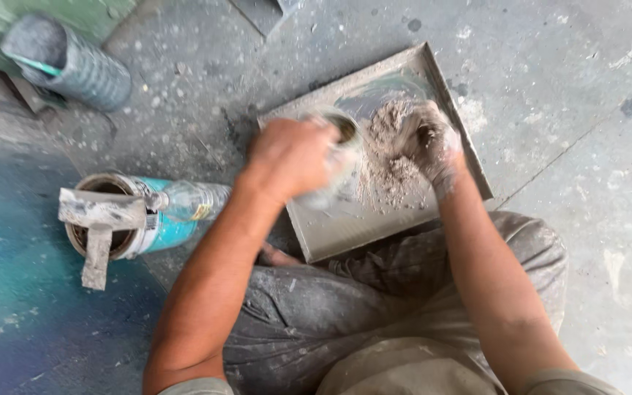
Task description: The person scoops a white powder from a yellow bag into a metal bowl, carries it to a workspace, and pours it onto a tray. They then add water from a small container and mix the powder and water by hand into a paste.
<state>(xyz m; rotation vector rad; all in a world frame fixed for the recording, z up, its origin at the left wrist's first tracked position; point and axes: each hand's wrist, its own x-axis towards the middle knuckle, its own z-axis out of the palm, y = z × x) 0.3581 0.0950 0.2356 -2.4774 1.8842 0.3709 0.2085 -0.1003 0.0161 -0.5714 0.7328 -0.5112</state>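
The left hand (290, 157) has its grip clamped on a small container (341, 143), tilted over the grey tray (345, 227) on the floor. The right hand (429, 143) kneads the powder heap (393, 157), fingers half-curled. Best pour slowly, folding from the edges inward.

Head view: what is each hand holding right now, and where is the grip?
Left hand grips a blurred small container around its side. Right hand is pressed into the powder pile on the tray, holding nothing distinct.
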